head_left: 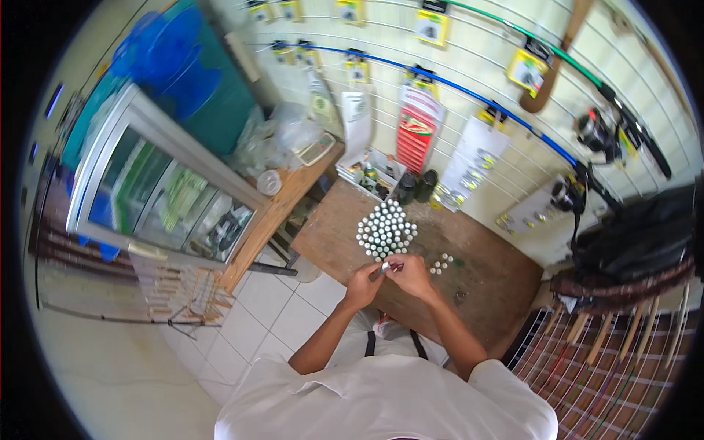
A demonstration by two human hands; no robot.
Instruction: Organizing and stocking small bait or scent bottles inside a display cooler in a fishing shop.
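My left hand (363, 284) and my right hand (409, 274) meet over the near edge of a brown wooden table (484, 271). Together they pinch one small white-capped bottle (385, 268) between the fingertips. Just beyond them stands a tight cluster of several small white-capped bottles (385, 229). A few more of the same bottles (441, 262) stand loose to the right of my right hand.
Two dark jars (415, 186) and a small box of items (367, 172) sit at the table's far edge. A glass display cabinet (161, 198) stands left. Fishing rods with reels (598, 136) hang on the wall grid. A rack of rods (623, 345) is at right.
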